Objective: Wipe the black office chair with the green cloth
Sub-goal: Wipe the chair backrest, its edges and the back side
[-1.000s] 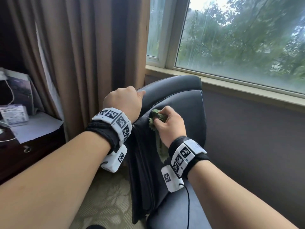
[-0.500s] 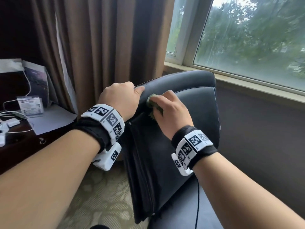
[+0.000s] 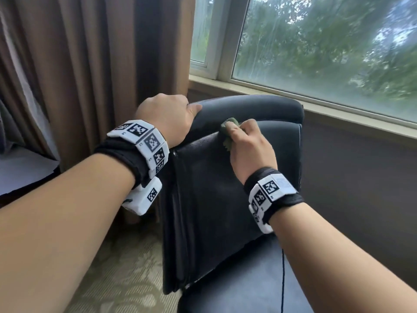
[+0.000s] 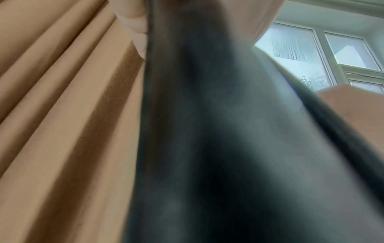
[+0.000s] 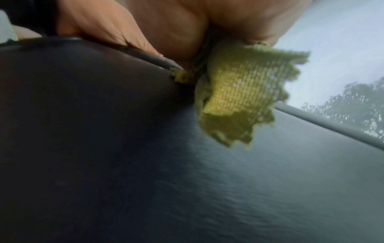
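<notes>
The black office chair (image 3: 214, 188) stands in front of me with its backrest near the window. My left hand (image 3: 168, 116) grips the top left corner of the backrest, thumb on the front and fingers wrapped behind. My right hand (image 3: 246, 143) holds the bunched green cloth (image 3: 229, 127) and presses it against the backrest just under the top cushion. In the right wrist view the green cloth (image 5: 239, 92) hangs out from the curled fingers over the black leather (image 5: 145, 164). The left wrist view is filled by the blurred chair edge (image 4: 207, 131).
Brown curtains (image 3: 90, 64) hang close on the left, right behind the chair. A window (image 3: 327, 48) and its sill (image 3: 338, 109) run along the back, with a dark wall (image 3: 361, 188) below. A desk corner (image 3: 22, 172) shows at far left. Patterned carpet (image 3: 117, 279) lies below.
My right hand has slid the cloth upward along the backrest toward its top. My left hand keeps its grip on the corner. The head view has shifted closer and to the right.
</notes>
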Demonstrator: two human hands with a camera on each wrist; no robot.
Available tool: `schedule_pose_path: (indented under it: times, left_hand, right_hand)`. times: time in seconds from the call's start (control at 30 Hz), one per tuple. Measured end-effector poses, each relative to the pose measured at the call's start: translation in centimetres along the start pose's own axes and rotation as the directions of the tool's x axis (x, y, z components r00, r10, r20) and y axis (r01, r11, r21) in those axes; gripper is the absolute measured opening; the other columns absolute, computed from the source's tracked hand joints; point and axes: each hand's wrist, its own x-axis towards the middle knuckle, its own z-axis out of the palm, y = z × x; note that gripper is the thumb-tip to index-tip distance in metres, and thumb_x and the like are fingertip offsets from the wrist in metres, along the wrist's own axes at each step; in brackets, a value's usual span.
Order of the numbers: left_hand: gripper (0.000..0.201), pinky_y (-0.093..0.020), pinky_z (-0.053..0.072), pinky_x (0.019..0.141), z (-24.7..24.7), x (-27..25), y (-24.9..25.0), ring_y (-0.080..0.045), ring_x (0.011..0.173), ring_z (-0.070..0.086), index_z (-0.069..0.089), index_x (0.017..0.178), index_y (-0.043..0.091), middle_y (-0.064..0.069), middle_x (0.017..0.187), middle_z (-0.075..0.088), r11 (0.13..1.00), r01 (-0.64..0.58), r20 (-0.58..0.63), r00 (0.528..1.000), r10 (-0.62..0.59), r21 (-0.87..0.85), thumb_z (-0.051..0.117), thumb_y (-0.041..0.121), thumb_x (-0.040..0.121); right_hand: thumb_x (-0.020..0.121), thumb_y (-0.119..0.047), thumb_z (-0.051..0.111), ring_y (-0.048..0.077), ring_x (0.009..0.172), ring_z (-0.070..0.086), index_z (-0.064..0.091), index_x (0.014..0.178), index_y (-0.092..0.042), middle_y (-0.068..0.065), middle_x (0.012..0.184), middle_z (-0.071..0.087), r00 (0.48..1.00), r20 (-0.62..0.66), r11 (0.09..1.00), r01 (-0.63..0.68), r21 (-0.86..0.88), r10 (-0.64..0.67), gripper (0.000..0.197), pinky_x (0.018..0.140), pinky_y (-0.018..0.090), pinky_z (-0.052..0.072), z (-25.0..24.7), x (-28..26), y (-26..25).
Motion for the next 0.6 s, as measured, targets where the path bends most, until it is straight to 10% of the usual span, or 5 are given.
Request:
schedule_pose_path:
  times: [0.23,0.6]
  left_hand:
    - [0.054,-0.04,0.041,0.074,0.4,0.5,-0.3,-0.046,0.099,0.062,0.065,0.105,0.018,-0.019,0.105,0.069,1.0,0.024,-0.02,1.0,-0.023,0.02,0.032,0.061,0.106]
    - [0.045,-0.042,0.045,0.081,-1.1,0.8,2.0,-0.039,0.098,0.057,0.056,0.117,0.019,-0.015,0.111,0.062,0.991,0.091,0.148,0.983,-0.104,0.095,0.025,0.051,0.11]
  right_hand:
    - [0.086,-0.01,0.05,0.029,0.056,0.042,0.067,0.13,-0.018,0.013,0.105,0.054,0.985,-0.098,0.979,0.152,0.132,-0.14,0.048,0.05,0.032,0.047,1.8,-0.5,-1.1]
    - [0.097,-0.019,0.055,0.035,0.097,0.06,0.058,0.143,-0.021,0.01,0.119,0.052,0.998,0.036,0.992,-0.052,0.112,0.048,0.046,0.085,0.038,0.055,0.6,1.6,4.6]
